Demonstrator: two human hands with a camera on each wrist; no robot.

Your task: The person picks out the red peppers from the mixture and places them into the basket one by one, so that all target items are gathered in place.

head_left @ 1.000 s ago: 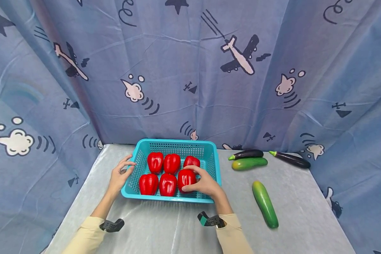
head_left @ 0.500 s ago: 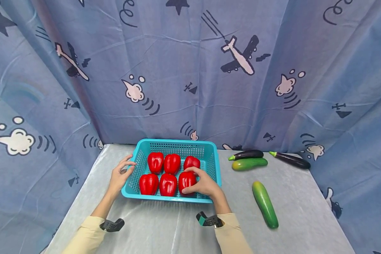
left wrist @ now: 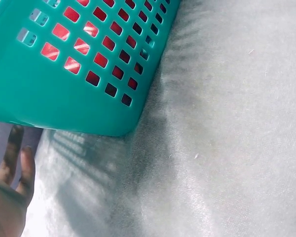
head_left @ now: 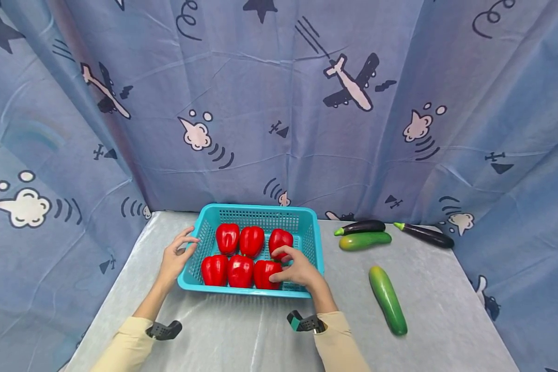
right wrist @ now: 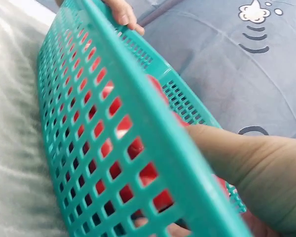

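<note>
A turquoise plastic basket holds red bell peppers in two rows, front and back. At its left rim my left hand grips the edge; in the left wrist view two fingers come up outside, one tip at the rim. My right hand reaches in over the right side. Its thumb lies against the front right bell pepper, its fingers arched loosely behind it, in front of the back right bell pepper. In the right wrist view the basket wall hides most of that hand's fingers.
Right of the basket, a short eggplant lies behind a green cucumber. A longer eggplant is farther right, and another cucumber lies nearer the front. A patterned blue curtain hangs behind the grey-covered table.
The front-row bell peppers have shifted left, and the front right one has tipped and slipped partly out from my right fingers. My right hand has lowered slightly; my left hand has stayed put.
</note>
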